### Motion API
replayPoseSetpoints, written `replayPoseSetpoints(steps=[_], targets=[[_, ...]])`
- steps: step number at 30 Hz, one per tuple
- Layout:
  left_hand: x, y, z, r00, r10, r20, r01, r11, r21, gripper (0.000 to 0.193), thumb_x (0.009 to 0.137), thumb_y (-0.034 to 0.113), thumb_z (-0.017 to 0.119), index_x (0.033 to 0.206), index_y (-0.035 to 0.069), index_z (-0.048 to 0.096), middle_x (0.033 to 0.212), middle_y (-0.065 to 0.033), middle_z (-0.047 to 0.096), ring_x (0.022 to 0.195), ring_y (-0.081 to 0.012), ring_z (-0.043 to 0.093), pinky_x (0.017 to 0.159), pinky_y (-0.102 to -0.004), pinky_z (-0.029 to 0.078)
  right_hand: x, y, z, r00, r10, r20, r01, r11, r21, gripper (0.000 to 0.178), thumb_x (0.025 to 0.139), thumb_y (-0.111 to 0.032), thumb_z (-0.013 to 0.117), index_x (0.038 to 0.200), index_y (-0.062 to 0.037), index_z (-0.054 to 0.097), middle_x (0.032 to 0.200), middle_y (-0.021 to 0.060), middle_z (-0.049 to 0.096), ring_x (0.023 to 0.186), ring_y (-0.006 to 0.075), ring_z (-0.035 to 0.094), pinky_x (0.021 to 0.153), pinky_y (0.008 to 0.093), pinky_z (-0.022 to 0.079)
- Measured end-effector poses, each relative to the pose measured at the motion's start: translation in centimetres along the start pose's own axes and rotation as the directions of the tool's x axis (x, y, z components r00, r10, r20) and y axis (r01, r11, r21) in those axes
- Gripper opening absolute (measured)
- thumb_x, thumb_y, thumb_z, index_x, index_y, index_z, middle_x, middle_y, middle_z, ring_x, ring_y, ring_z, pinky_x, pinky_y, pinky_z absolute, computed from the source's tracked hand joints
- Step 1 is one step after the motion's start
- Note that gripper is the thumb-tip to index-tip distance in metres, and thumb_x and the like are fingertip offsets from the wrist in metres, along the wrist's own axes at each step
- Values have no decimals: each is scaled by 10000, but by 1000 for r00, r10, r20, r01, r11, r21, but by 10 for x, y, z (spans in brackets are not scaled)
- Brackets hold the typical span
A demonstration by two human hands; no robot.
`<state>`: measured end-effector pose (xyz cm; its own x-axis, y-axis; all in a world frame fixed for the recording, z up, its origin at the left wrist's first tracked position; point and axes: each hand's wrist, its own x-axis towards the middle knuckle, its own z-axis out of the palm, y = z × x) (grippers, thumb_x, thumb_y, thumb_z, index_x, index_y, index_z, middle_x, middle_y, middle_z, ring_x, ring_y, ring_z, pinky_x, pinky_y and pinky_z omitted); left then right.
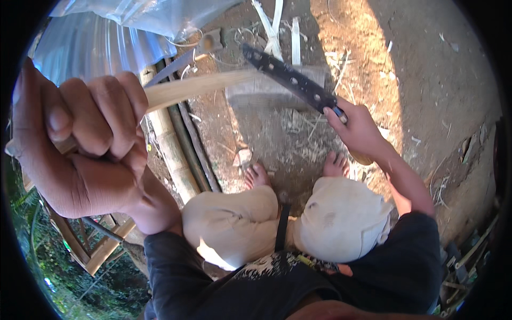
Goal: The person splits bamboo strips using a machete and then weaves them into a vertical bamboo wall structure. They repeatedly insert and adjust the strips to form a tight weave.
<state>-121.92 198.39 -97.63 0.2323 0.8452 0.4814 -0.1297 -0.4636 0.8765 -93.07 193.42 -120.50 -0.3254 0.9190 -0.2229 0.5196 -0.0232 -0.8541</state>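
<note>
Step in hand looks like knife work on a pale wooden strip (197,87), probably trimming or shaving it; can't tell if the edge is biting. Left hand (90,117), raised close to the camera: grip closed in a full fist round the strip's near end, no visible gap. Right hand (357,130): grip wrapped round the handle of a dark knife (290,80), blade pointing to 10 o'clock. Next move, my read: calls for the strip held rigid, blade angle controlled, edge kept clear of the left fist. Strip position: leaves the left grip toward 2–3 o'clock, far end reaching the blade near its tip; contact unclear. From the right grip, that far end sits at 10 o'clock, well apart. Grey wood block (245,102) lies below the crossing, at 6 o'clock. Bamboo pole (168,141) is at 8 o'clock from the block.
</note>
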Motion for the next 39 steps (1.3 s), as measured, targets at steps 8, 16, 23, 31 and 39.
replayPoseSetpoints(steps=[8,16,23,31,39], targets=[[5,7,-9,999,-27,29,28,998,-48,242,1053,153,374,829,90,440,523,19,260,423,-99,243,509,-296,252,-12,-19,12,972,-53,-227,100,975,200,290,982,-235,616,1109,25,633,679,120,663,564,209,650,539,332,476],[6,-2,-11,1000,-11,-23,10,998,-60,358,1061,135,350,704,144,380,497,25,217,410,-106,208,523,-306,317,-1,-24,-19,994,13,-108,-7,998,57,180,974,-184,619,1015,-10,637,612,108,585,498,196,565,522,337,456],[9,14,-9,997,-71,7,71,986,-154,209,1032,165,444,843,83,413,551,13,244,446,-105,243,556,-286,281,-18,-16,14,990,18,-143,4,988,152,182,988,-191,609,1016,-14,637,630,104,583,532,149,551,534,309,446],[-9,21,-20,1000,-7,19,9,993,-116,238,1044,194,374,834,89,415,524,22,287,413,-92,264,502,-281,263,-23,-17,24,903,-253,-348,308,944,115,243,992,-224,622,1031,16,627,618,82,550,536,135,552,518,301,443],[-29,11,14,987,148,63,-152,986,75,284,1024,126,324,1044,-67,532,495,18,285,356,-91,269,410,-282,273,-12,1,-9,996,-83,41,90,977,-195,156,977,-166,612,996,-16,652,591,91,556,491,208,515,518,351,432]])
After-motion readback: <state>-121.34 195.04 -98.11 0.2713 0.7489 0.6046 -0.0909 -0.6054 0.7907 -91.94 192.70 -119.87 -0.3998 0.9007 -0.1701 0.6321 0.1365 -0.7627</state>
